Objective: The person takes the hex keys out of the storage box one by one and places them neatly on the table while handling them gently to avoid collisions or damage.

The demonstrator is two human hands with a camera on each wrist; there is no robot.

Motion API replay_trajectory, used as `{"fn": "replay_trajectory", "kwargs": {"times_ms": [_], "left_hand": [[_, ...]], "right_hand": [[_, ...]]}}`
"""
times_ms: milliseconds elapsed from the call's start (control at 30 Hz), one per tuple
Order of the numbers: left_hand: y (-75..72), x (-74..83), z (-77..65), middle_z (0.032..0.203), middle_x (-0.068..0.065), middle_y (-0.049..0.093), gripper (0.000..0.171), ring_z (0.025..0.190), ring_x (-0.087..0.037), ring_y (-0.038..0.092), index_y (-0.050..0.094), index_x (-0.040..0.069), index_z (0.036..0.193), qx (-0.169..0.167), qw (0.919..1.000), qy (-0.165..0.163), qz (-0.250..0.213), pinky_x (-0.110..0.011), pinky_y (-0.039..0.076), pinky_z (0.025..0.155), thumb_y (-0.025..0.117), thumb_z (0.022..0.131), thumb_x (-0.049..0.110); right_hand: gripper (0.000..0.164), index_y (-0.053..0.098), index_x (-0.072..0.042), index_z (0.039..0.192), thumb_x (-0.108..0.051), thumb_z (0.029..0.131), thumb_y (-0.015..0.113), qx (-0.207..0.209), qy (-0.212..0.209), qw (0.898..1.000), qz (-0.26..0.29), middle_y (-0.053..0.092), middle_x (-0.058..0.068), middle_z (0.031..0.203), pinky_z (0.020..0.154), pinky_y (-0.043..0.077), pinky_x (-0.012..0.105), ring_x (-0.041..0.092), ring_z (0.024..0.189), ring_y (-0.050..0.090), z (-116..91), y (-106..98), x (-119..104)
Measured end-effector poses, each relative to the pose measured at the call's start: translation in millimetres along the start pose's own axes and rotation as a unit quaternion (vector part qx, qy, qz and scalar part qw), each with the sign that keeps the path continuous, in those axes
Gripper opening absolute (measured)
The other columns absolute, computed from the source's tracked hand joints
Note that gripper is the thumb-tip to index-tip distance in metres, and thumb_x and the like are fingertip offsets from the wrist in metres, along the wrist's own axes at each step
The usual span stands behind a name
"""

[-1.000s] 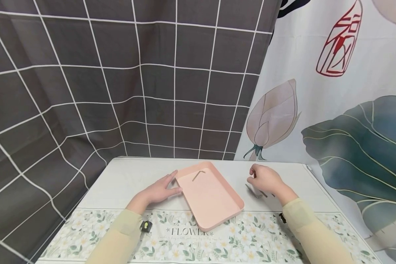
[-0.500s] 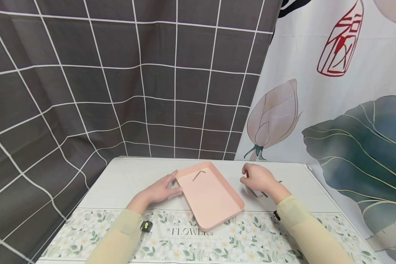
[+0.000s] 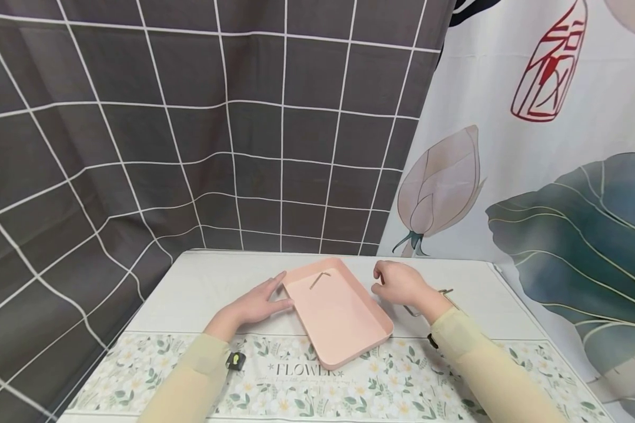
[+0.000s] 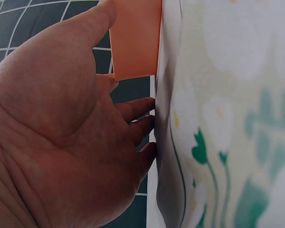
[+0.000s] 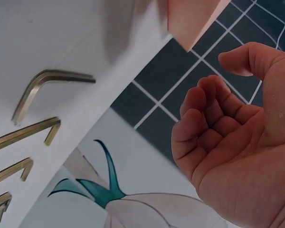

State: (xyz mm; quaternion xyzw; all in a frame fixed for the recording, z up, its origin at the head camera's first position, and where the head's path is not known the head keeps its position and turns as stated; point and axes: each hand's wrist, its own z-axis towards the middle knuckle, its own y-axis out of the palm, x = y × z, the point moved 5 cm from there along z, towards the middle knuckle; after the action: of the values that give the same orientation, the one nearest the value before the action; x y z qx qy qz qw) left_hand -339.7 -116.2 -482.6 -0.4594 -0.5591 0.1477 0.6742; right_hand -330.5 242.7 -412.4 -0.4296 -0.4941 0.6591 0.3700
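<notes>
A pink rectangular tray (image 3: 344, 329) lies angled on the table, with one brass-coloured hex key (image 3: 316, 282) near its far end. My left hand (image 3: 254, 304) rests at the tray's left side; thumb and index finger touch its wall, and the other fingers are extended in the left wrist view. My right hand (image 3: 404, 286) hovers just right of the tray. Its fingers are loosely curled and its thumb stands apart, with nothing between them in the right wrist view. Several more hex keys lie on the table beneath that hand, including a large bent hex key (image 5: 46, 75).
A white table cover (image 3: 233, 270) with a floral band (image 3: 275, 399) lies under everything. A dark grid curtain (image 3: 254, 135) hangs behind the table, and a flower-print curtain (image 3: 455, 176) hangs at the right.
My right hand has moved left towards the tray, uncovering hex keys by its wrist. The left hand and the tray stay in place.
</notes>
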Motion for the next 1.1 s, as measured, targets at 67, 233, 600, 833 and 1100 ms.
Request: {"fn": "replay_trajectory", "kwargs": {"times_ms": [67,233,600,833,1100], "left_hand": [[0.1,-0.4,0.7,0.180,-0.024,0.027,0.097,0.167,-0.047,0.025,0.021,0.014,0.180,0.000,1.0000,0.000,-0.001,-0.068,0.021,0.134,0.065,0.108,0.061],[0.0,-1.0,2.0,0.180,-0.024,0.027,0.099,0.167,-0.047,0.025,0.021,0.013,0.180,0.000,1.0000,0.000,0.000,-0.068,0.021,0.134,0.065,0.107,0.063],[0.0,0.6,-0.1,0.179,-0.025,0.029,0.099,0.166,-0.048,0.026,0.020,0.012,0.179,-0.004,1.0000,-0.002,0.000,-0.068,0.023,0.133,0.064,0.107,0.064],[-0.5,2.6,-0.6,0.179,-0.026,0.028,0.098,0.166,-0.049,0.026,0.021,0.012,0.179,-0.002,1.0000,0.000,-0.001,-0.069,0.022,0.133,0.065,0.107,0.063],[0.5,0.3,0.2,0.179,-0.026,0.029,0.098,0.166,-0.049,0.026,0.022,0.013,0.179,0.002,1.0000,-0.002,-0.002,-0.070,0.022,0.133,0.065,0.107,0.062]], "right_hand": [[0.016,0.069,-0.009,0.103,-0.018,0.090,0.073,-0.002,-0.005,1.000,-0.003,0.059,-0.004,0.076,0.059,0.047,0.034,0.014,0.064,0.052,1,0,-5],[0.017,0.069,-0.010,0.103,-0.018,0.089,0.075,-0.007,-0.020,1.000,-0.011,0.058,-0.006,0.075,0.058,0.047,0.034,0.014,0.063,0.052,6,2,-13],[0.017,0.068,-0.012,0.101,-0.019,0.088,0.077,-0.016,-0.040,0.999,-0.019,0.058,-0.007,0.078,0.060,0.049,0.035,0.014,0.066,0.053,13,9,-26],[0.016,0.069,-0.012,0.102,-0.018,0.088,0.075,-0.017,-0.048,0.998,-0.021,0.058,-0.005,0.079,0.059,0.048,0.034,0.014,0.065,0.052,16,10,-34],[0.015,0.068,-0.012,0.100,-0.016,0.087,0.073,-0.026,-0.049,0.998,-0.019,0.062,-0.004,0.084,0.062,0.052,0.036,0.015,0.068,0.055,21,13,-43]]}}
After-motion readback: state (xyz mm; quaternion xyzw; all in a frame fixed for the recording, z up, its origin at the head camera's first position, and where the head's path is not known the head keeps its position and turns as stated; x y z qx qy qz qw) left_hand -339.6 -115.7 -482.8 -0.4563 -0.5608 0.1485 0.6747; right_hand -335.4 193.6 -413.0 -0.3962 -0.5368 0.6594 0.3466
